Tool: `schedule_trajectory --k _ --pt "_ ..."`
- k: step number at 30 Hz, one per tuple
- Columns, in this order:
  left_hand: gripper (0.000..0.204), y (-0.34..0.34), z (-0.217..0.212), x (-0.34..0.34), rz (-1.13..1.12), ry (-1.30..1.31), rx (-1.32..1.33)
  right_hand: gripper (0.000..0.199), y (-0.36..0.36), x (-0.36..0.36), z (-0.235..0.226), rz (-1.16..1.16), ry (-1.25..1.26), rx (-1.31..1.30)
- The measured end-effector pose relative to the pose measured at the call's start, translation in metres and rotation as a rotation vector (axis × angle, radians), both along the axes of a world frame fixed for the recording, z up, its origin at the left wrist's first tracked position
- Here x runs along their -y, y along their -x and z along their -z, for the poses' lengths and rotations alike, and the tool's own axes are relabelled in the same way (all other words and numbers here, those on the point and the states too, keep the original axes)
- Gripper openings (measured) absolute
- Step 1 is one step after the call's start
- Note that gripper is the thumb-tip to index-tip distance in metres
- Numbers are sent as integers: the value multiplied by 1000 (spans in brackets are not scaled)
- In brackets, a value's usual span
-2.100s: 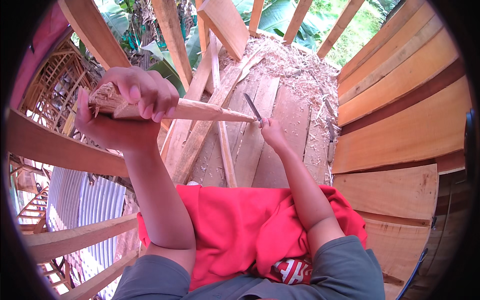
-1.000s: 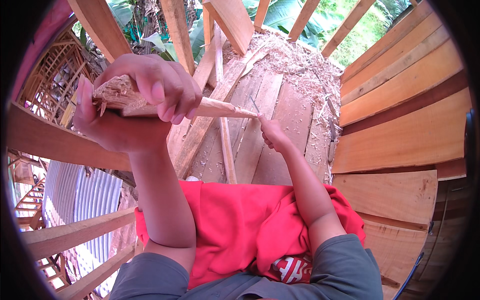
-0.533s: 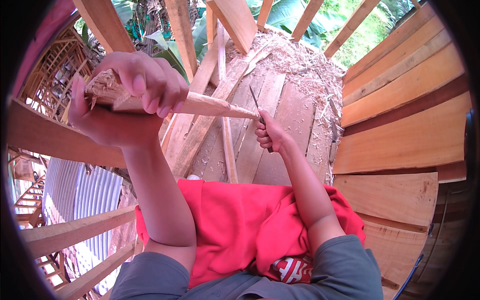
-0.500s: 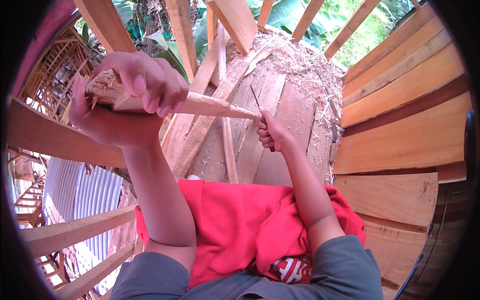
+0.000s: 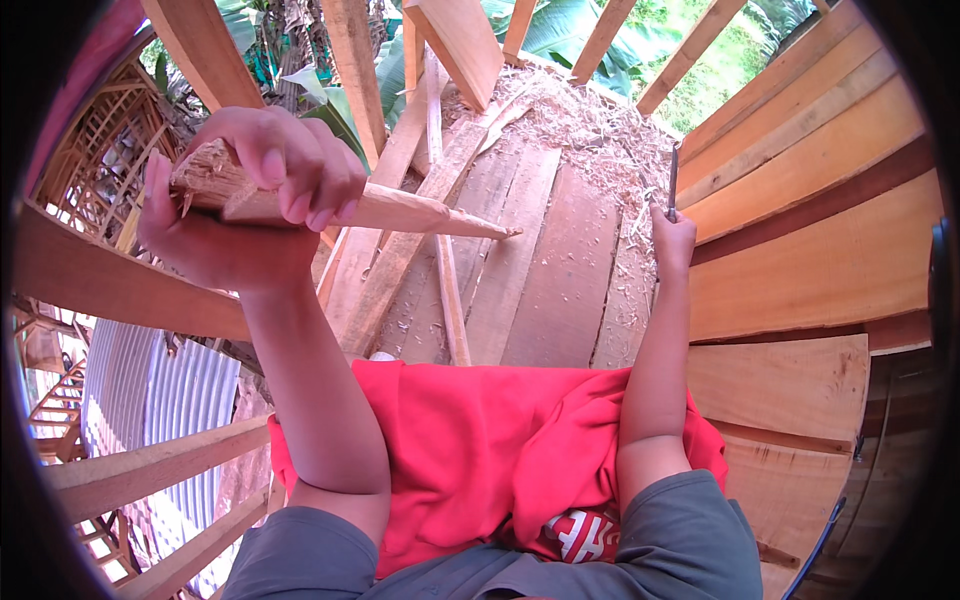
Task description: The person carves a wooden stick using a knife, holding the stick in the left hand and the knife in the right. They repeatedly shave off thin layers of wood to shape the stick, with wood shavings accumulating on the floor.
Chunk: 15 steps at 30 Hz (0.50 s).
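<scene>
My left hand (image 5: 285, 170) is wrapped round the thick, rough end of a carved wooden stick (image 5: 415, 210). The stick tapers away to the right, and its narrow tip hangs over the floorboards. Out to the right, my right hand (image 5: 674, 242) grips a knife (image 5: 673, 175) whose thin dark blade points away from me. Blade and stick are well apart. Most of the knife's handle is hidden in my fist. A red cloth (image 5: 470, 430) lies across my lap.
Pale wood shavings (image 5: 590, 120) cover the far floorboards (image 5: 560, 270). Loose timber (image 5: 400, 270) leans beyond the stick. A plank wall (image 5: 815, 270) rises close by my right arm. Wooden posts (image 5: 355, 70) stand at the far side, with a corrugated metal sheet (image 5: 185, 390) at the left.
My right hand has swung the knife from the stick's tip out to the right, toward the plank wall. My left hand and the stick have hardly moved.
</scene>
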<state>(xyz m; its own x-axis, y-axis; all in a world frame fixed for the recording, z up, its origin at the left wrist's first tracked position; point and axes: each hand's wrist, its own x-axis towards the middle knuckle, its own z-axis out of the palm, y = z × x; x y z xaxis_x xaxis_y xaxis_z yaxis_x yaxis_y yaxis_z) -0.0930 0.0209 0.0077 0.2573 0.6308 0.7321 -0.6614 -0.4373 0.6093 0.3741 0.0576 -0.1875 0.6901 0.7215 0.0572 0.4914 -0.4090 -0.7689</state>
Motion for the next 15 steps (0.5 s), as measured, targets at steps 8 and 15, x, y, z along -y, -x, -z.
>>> schedule_trajectory --k 8,15 --pt "45 0 1 1 -17 30 11 24 4 1 -16 -79 46 49" --pt "58 1 6 -3 -33 89 126 32 111 10 -28 -635 221 -437"
